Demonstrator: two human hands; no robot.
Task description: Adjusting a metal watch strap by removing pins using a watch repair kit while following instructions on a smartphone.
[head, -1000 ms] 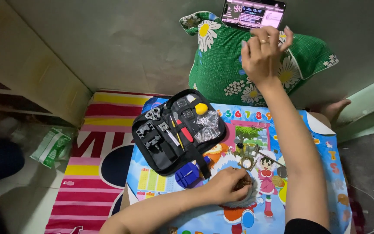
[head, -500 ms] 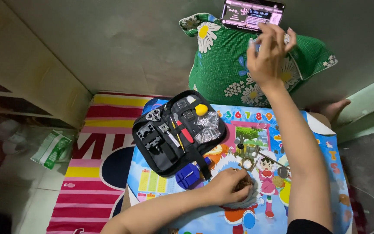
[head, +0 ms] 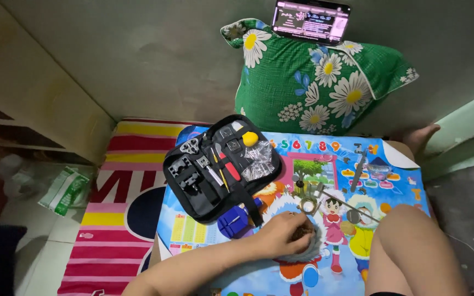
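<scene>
Nearest, at the bottom right edge: a bare forearm or knee [head: 412,252], its hand out of sight, so grip impossible to tell. Just left of it, the left hand [head: 281,235], palm down on the cartoon-printed table top [head: 390,175], fingers curled over a small dark object [head: 302,232]; exact kind too hidden to tell, closed around it as far as visible.

Just beyond the left hand: a small round metal ring [head: 308,205] and a few tiny metal parts, lying loose on the table top. Left of the hand, touching the near edge of the tool case: a blue holder block [head: 232,222].

Farther out, on the table top's left corner: an open black tool case [head: 220,167], with a red-handled tool [head: 229,167], a yellow round piece [head: 250,138] and clear plastic bags [head: 259,161] inside. Left of the case, under the table: a striped mat [head: 111,219].

Farthest, behind the table top against the wall: a green daisy-print pillow [head: 314,82], with a phone [head: 311,21] propped on its top edge, screen lit.
</scene>
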